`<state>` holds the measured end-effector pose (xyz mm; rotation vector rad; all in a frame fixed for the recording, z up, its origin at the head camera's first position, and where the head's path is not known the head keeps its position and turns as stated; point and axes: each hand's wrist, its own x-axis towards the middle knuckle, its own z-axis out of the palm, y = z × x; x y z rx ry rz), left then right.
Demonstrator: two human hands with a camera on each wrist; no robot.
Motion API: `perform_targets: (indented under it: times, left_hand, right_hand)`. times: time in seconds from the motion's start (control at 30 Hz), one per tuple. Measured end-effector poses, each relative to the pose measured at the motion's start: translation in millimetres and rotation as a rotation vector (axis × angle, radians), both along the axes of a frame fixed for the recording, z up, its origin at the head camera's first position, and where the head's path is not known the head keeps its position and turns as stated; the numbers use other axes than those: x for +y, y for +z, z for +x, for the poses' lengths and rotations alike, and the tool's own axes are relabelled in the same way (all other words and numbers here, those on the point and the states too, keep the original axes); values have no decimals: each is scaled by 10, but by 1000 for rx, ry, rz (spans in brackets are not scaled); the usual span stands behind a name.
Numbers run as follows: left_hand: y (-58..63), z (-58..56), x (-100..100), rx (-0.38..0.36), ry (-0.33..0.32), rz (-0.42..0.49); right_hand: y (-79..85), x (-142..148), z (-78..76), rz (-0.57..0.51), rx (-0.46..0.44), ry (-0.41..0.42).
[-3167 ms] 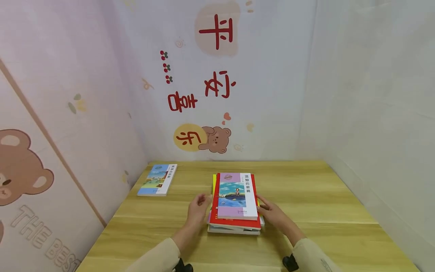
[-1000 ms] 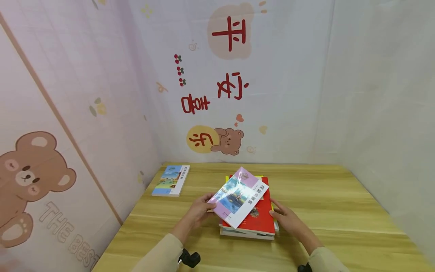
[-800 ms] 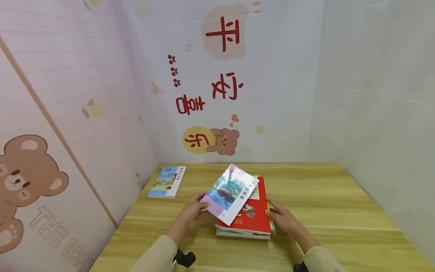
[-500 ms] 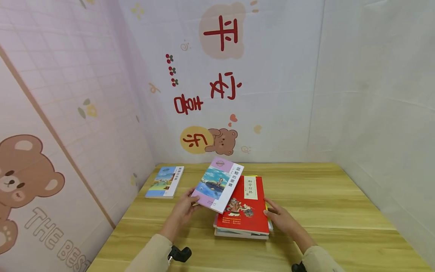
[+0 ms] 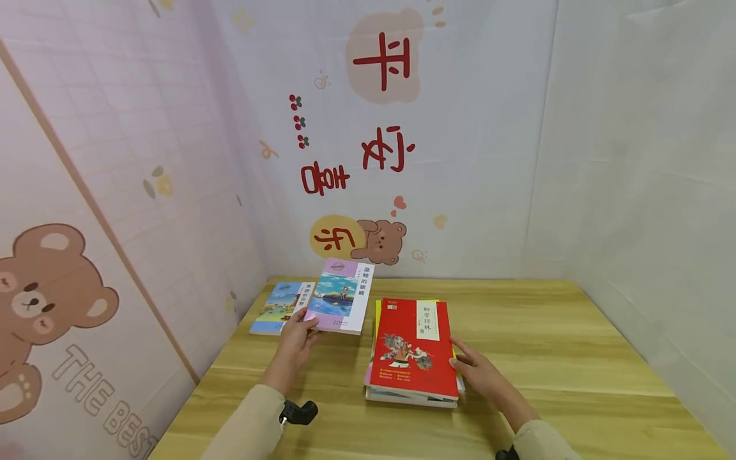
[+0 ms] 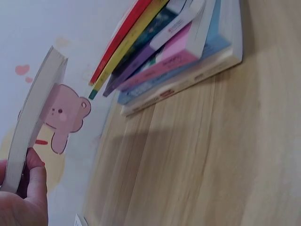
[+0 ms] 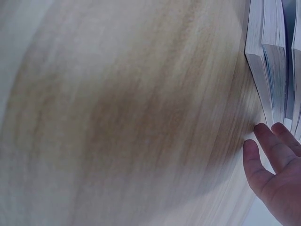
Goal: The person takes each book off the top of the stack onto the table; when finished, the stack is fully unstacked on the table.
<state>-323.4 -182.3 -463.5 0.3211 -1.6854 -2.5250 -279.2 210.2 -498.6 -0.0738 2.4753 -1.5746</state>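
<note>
My left hand (image 5: 294, 342) pinches a paperback book (image 5: 336, 297) by its lower left corner, thumb on the pink and white cover. In the left wrist view the held book (image 6: 33, 113) stands out above the table. Behind it, partly overlapped in the head view, a blue-covered book (image 5: 278, 310) lies flat at the far left. A stack of books, topped by a red book (image 5: 411, 348), sits mid-table. At the stack's right side is my right hand (image 5: 480, 374), fingers extended; the right wrist view shows its fingertips right at the page edges (image 7: 270, 56).
The wooden table (image 5: 535, 345) meets a printed cloth wall (image 5: 460, 160) at its back edge, with more cloth along both sides. Below the red book, the left wrist view shows yellow, purple, pink and blue spines (image 6: 164, 66) fanned unevenly.
My left hand has gripped the pink and white book, lifted it off the red book and carried it left toward the blue-covered one. My right hand has stayed beside the stack.
</note>
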Motion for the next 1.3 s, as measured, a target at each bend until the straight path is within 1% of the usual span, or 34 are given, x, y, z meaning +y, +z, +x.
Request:
perform_targets:
  times: [0.2,0.33,0.67,0.9,1.07,1.2,1.23,1.27,1.3]
  left_hand:
    - [-19,-79,-31,-22,19,-39]
    - [-50,-154,-45,-34,33,-57]
    - [-150,-367,-70,-65,85,-69]
    - [-238,-480,-32,-71,96,-53]
    - [-298,-546,0,-82,104,-50]
    - [-298,-580,-20,-82,116,-79]
    - [-292,-596,-15,-80,120,-102]
    - [-284,-613,-15,-87,131,-157]
    - [-274,-634,-17,-88,145,-231]
  right_hand:
    - [-37,9,-14,22,-2,-6]
    - [-43,4,-25,25,8,-2]
    - [-31,6,-3,-3,13,3]
    - [-7,12,2,-6,13,11]
    - [-14,19,5,1,17,-2]
    - [-13,-3,3,-8,15,-6]
    - [-13,-1,2,-10,16,-7]
    - [-13,-1,1,-11,16,-10]
    - [-14,2,-5,-13,22,-6]
